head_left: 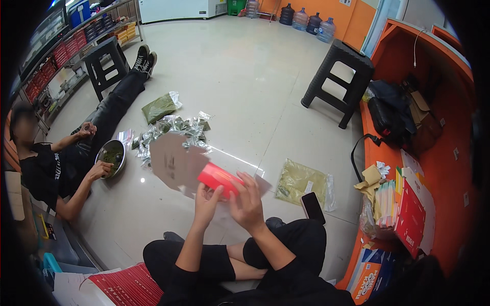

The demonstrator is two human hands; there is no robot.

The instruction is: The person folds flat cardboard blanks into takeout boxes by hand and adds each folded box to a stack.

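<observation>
A partly folded cardboard box is held up in front of me, its broad panels grey-brown and one folded section red. Blur softens its edges. My left hand grips the lower edge of the red section with thumb and fingers. On the other side, my right hand holds the same section, its fingers curved over the right end. Beyond the cardboard, small clear bags of green leafy stuff lie heaped on the floor, partly hidden. Red flat cardboard pieces are stacked beside me at the lower left.
At left a person sits with one hand in a metal bowl of greens. A larger green bag, a flat yellow-green bag and a phone lie on the floor. Black stools and an orange shelf stand around.
</observation>
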